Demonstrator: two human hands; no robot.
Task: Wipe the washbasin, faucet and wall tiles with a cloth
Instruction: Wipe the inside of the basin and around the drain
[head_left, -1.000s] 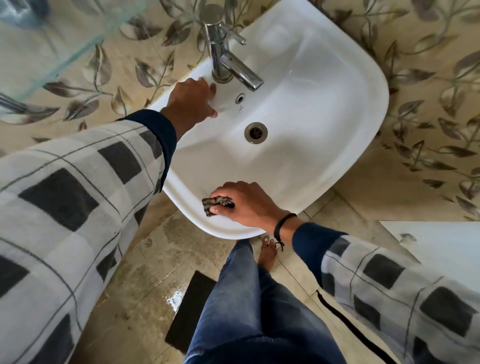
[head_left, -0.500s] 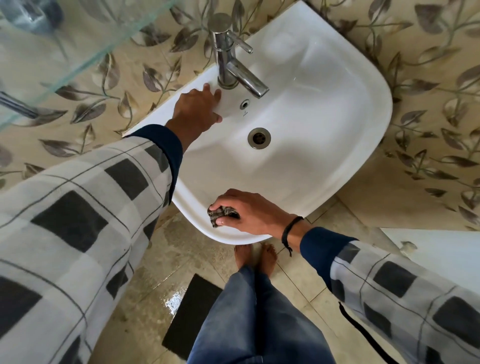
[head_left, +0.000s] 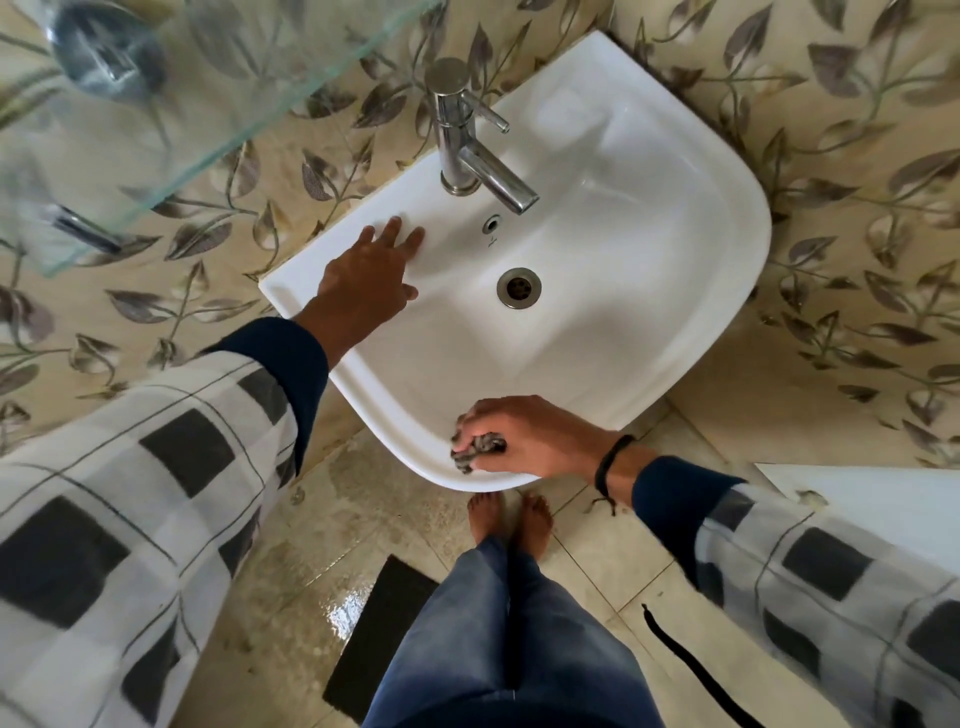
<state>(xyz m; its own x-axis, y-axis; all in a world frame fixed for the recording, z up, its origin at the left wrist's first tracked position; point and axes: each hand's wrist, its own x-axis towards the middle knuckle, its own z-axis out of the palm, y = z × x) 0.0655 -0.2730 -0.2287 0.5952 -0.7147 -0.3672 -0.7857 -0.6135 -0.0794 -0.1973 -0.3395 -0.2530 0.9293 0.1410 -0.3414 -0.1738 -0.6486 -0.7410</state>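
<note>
A white washbasin (head_left: 649, 270) hangs on a wall of beige leaf-patterned tiles (head_left: 857, 171). A chrome faucet (head_left: 462, 140) stands at its back edge, above the round drain (head_left: 518, 287). My right hand (head_left: 530, 439) presses a small crumpled grey cloth (head_left: 478, 451) onto the basin's front rim. My left hand (head_left: 371, 275) lies flat with fingers spread on the basin's back left ledge, left of the faucet, holding nothing.
A glass shelf (head_left: 156, 104) juts out at upper left above the basin's left corner. Below are wet floor tiles, a dark mat (head_left: 374, 634), my bare feet (head_left: 511, 519) and blue-trousered legs. A white surface (head_left: 883, 509) shows at right.
My right hand and the cloth have slid right along the front rim. My left hand has shifted away from the faucet base and flattened on the ledge. The view has tilted, showing more wall.
</note>
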